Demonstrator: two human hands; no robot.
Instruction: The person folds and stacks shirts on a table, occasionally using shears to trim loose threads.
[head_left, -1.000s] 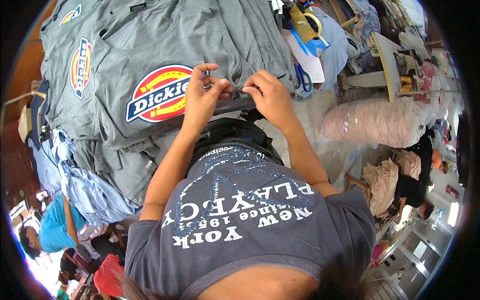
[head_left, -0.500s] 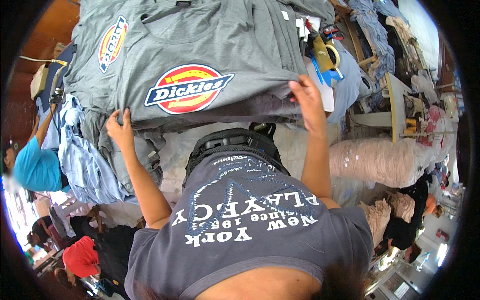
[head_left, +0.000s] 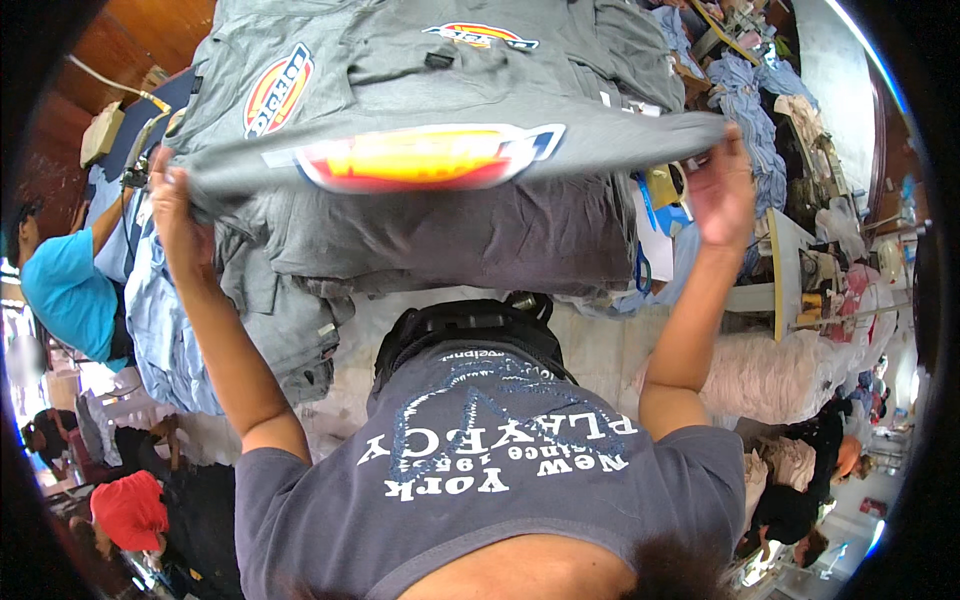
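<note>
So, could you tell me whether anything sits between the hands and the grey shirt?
No. The left hand and right hand each grip an edge of the grey shirt directly, lifted over the stack.

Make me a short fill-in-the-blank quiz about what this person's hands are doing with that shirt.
1. The left hand and right hand stretch out a ____ shirt between them.
2. The shirt's printed emblem is mainly red and ____.
3. Below it lies a pile of folded shirts of the ____ colour.
4. A person in a ____ top stands at the picture's left edge.

Missing words: grey; yellow; same; blue
</note>
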